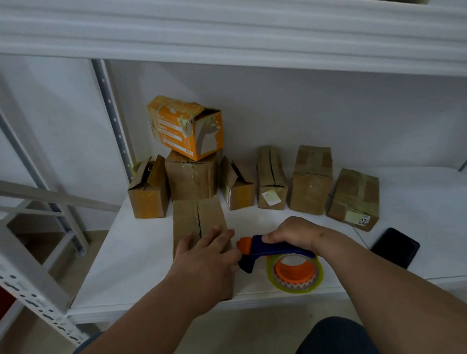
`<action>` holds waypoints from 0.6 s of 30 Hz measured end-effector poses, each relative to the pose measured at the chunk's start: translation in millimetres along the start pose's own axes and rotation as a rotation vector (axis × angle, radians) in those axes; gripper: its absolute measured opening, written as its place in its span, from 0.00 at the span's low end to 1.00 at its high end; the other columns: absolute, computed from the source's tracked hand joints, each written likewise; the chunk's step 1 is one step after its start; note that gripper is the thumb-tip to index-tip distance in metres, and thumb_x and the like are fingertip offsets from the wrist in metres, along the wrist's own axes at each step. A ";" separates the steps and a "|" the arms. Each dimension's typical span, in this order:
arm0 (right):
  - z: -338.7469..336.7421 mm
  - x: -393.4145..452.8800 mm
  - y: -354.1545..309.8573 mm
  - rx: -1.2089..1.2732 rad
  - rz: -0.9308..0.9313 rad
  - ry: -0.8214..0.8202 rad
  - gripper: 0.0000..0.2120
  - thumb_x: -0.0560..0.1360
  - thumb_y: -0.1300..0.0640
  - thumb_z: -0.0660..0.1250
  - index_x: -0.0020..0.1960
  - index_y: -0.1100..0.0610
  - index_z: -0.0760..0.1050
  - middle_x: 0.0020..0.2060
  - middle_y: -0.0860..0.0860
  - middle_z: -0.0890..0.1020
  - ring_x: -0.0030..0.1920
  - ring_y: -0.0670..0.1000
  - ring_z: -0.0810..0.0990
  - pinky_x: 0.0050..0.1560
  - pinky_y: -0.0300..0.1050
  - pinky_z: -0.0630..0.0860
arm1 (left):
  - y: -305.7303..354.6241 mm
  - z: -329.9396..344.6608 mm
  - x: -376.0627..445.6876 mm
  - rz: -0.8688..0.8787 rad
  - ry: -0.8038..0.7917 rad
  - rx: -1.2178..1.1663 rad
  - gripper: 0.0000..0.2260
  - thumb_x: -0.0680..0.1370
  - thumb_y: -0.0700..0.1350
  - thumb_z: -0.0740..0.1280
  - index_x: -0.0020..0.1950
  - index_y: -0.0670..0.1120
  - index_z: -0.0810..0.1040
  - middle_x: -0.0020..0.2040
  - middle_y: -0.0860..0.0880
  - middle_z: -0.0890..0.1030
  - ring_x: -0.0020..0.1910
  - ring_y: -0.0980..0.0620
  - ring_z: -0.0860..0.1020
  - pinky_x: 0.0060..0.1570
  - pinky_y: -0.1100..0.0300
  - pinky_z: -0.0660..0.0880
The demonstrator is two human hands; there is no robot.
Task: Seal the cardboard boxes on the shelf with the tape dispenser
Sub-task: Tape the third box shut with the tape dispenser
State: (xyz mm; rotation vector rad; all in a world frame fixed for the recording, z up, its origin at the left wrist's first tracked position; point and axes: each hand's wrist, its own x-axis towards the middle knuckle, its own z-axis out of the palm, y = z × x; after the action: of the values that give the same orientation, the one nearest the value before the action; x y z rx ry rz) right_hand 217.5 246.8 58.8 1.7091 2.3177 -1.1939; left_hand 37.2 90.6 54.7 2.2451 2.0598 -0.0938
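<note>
A long brown cardboard box (pixel 194 218) lies at the front of the white shelf (pixel 426 196), its two top flaps meeting in a gapped seam. My left hand (pixel 206 254) rests flat on its near end, fingers spread. Just right of the box, my right hand (pixel 295 233) grips the blue handle of the tape dispenser (pixel 277 252). Its orange nose points at the box's right side. The roll of clear tape on an orange hub (pixel 295 274) hangs below the handle, near the shelf's front edge.
Several more brown boxes stand in a row at the back (pixel 310 179), two with flaps up (pixel 148 190). An orange printed box (pixel 185 128) sits tilted on one of them. A black phone (pixel 395 246) lies at the right. Perforated metal uprights (pixel 27 284) stand at left.
</note>
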 end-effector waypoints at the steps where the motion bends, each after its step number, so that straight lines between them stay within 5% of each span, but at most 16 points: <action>1: 1.0 -0.1 0.0 -0.030 -0.006 0.006 0.15 0.70 0.40 0.71 0.42 0.52 0.77 0.38 0.49 0.80 0.40 0.48 0.79 0.38 0.39 0.70 | 0.5 -1.0 0.1 -0.001 0.003 0.002 0.18 0.83 0.53 0.57 0.72 0.62 0.60 0.80 0.54 0.47 0.79 0.49 0.41 0.74 0.38 0.46; 9: -4.9 -15.5 14.8 -0.522 -0.093 0.067 0.18 0.69 0.35 0.67 0.40 0.50 0.75 0.37 0.48 0.78 0.39 0.47 0.77 0.37 0.41 0.70 | -6.5 -7.8 -5.6 0.031 -0.019 0.049 0.16 0.81 0.51 0.62 0.68 0.61 0.63 0.80 0.53 0.48 0.78 0.46 0.43 0.73 0.37 0.50; 14: -10.4 -23.4 39.0 -0.221 -0.104 0.202 0.18 0.72 0.38 0.67 0.36 0.52 0.75 0.34 0.49 0.77 0.36 0.48 0.77 0.36 0.40 0.69 | -14.3 -10.1 -10.1 0.035 0.008 -0.096 0.16 0.81 0.62 0.53 0.68 0.65 0.66 0.79 0.60 0.52 0.78 0.53 0.47 0.74 0.42 0.50; 18: -6.6 -24.8 31.5 -0.222 -0.168 0.233 0.18 0.72 0.37 0.67 0.36 0.52 0.75 0.33 0.49 0.77 0.35 0.47 0.77 0.35 0.40 0.68 | -4.1 -16.1 -5.7 -0.079 0.026 -0.119 0.17 0.80 0.64 0.53 0.63 0.63 0.74 0.76 0.61 0.58 0.76 0.53 0.55 0.72 0.44 0.55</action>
State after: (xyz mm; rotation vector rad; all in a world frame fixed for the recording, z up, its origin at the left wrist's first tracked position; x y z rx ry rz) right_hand 256.0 233.9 56.8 1.6832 2.6560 -0.7516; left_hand 32.3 87.1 71.2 2.1079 2.1072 0.0520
